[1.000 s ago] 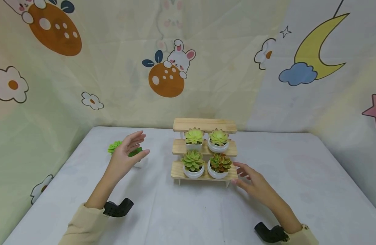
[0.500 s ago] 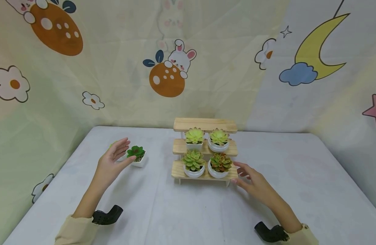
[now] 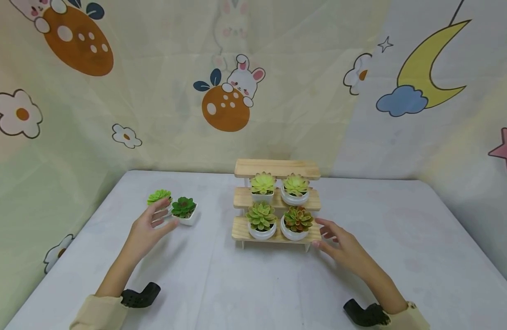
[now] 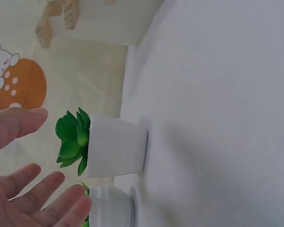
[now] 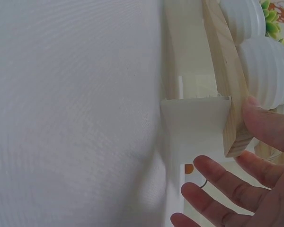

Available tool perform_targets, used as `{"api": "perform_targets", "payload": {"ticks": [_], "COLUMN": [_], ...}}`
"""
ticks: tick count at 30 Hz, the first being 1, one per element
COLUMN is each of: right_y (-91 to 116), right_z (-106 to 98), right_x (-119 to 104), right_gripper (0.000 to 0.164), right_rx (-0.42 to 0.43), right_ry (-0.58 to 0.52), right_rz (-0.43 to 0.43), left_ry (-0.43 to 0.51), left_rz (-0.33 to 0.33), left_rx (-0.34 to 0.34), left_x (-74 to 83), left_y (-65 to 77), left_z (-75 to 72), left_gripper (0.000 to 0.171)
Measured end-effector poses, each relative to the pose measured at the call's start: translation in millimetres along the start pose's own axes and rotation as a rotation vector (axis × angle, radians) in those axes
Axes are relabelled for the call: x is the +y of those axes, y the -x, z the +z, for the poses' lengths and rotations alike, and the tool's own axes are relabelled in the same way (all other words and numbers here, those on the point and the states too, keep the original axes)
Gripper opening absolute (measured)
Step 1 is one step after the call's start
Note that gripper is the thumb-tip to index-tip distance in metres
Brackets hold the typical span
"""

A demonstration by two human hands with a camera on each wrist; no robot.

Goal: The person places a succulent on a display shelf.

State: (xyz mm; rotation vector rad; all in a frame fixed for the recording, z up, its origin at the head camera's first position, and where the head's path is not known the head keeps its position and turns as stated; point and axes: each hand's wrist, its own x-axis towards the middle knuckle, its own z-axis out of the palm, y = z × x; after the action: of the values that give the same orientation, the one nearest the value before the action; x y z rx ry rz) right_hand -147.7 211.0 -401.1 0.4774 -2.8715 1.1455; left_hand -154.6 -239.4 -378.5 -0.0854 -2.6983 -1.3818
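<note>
My left hand is at the left of the table in the head view, fingers spread and holding nothing. Right by its thumb stands a dark green succulent in a square white pot. Behind the fingers is a bright green succulent, its round white pot partly hidden. My right hand touches the right end of the bottom board of a wooden tiered stand, thumb and index finger at its corners, other fingers loose. Its white side support shows under the board.
Two light green succulents in white pots stand on the middle tier. On the bottom tier are a green succulent and a reddish one. A printed cloth backdrop rises behind the white table.
My left hand has moved left and toward me, away from the dark green succulent, which now shows fully. The right hand stays at the stand's end.
</note>
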Motion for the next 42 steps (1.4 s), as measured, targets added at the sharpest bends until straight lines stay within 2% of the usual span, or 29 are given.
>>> {"api": "perform_targets", "payload": {"ticks": [5,11,18,23,29,42], "right_y": [0,0,0,1,1,-1], "right_z": [1,1,1,1,3,1], "right_x": [1,2,0,0,2,4], "right_gripper": [0.054,0.055,0.055,0.054,0.055,0.056], "right_rx": [0.003,-0.002,-0.011,-0.012,-0.01,-0.014], "right_ry": [0.004,-0.001,-0.01,-0.016,-0.014,-0.008], "right_rz": [-0.003,0.0,0.003,0.008,0.011,0.013], "left_ry": [0.014,0.048,0.061,0.082,0.105,0.095], "left_rz": [-0.025,-0.068,-0.044,-0.069,-0.089,-0.155], "left_rx": [-0.051,-0.127,-0.195,-0.253,-0.269,-0.294], "left_x": [-7.1,-15.4,-25.5,-30.0,-34.2,-32.8], "left_y": [-3.1,-13.4,-26.8,-34.8,-38.7,-32.0], "left_z": [3.0,5.8,10.6,11.7,11.8,6.3], "left_gripper": [0.07,0.078,0.083,0.087,0.083,0.075]}}
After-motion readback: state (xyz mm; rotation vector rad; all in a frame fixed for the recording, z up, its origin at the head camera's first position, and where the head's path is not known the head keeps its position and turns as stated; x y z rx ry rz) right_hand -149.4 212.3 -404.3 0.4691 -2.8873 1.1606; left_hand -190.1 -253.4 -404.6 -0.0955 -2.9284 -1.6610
